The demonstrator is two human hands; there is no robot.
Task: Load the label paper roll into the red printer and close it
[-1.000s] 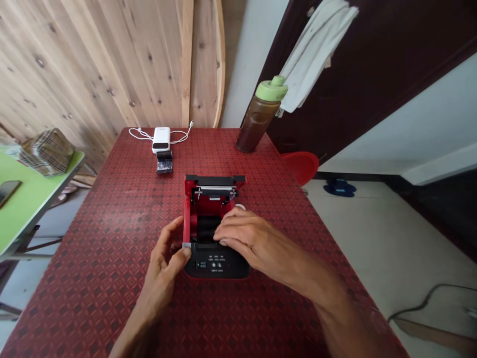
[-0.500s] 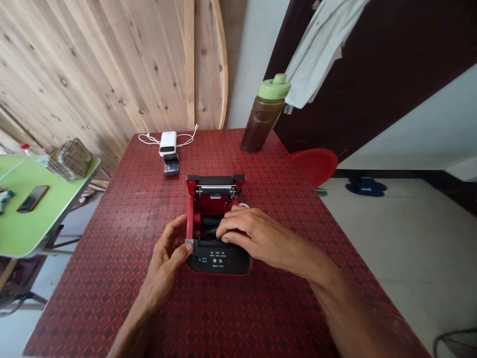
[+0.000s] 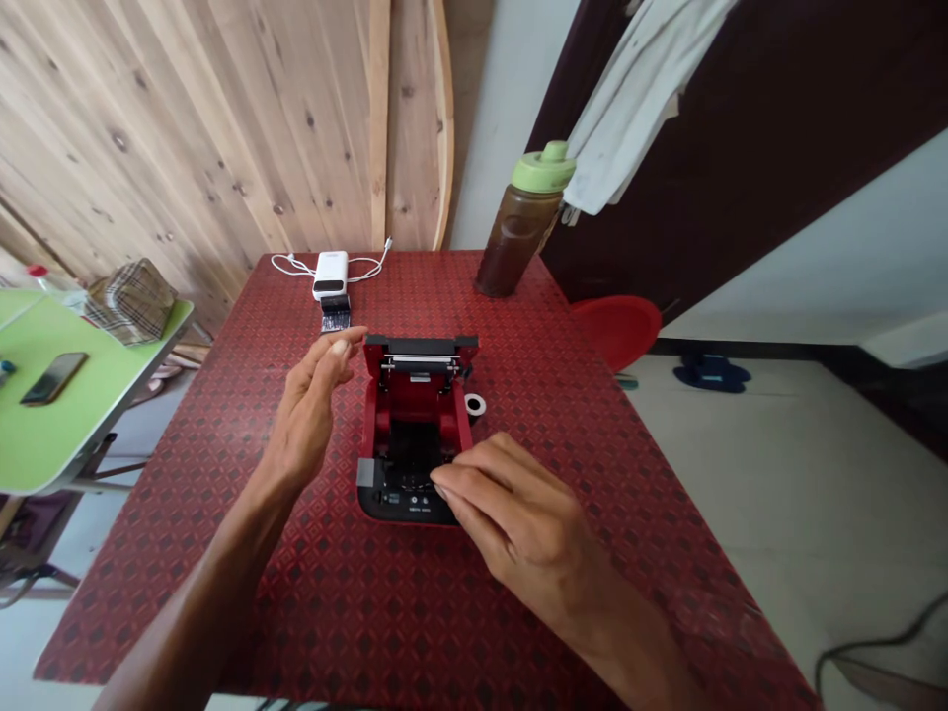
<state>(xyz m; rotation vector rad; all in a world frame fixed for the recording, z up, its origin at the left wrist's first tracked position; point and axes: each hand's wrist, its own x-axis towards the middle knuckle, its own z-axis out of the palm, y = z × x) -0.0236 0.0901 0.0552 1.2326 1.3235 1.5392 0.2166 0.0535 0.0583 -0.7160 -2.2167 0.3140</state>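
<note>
Small receipt printer (image 3: pixel 415 427) sits mid-desk (image 3: pixel 222 553), long axis pointing away from the wearer. Body is glossy red plastic with a matte black front panel; the top stands open, exposing a squared red well with a dark floor and a metal roller bar (image 3: pixel 419 362) across the far end. This open layout leaves the well reachable from above.

Left hand (image 3: pixel 315 405): raised just beyond the printer's left wall, palm turned inward, fingers loosely extended, nothing visibly held. Right hand (image 3: pixel 518 515): fingers curved and bunched at the near edge of the well, tips over the black panel. Whether they pinch something small cannot be told.

White ring (image 3: pixel 475 404), possibly a tape or paper core, lies just beside the printer's right wall. Farther along the desk: white power bank (image 3: pixel 330 276) with looped white cable (image 3: pixel 362 265), small dark box (image 3: pixel 336 314) touching its near end, and brown-filled bottle (image 3: pixel 522 232) with green cap.
</note>
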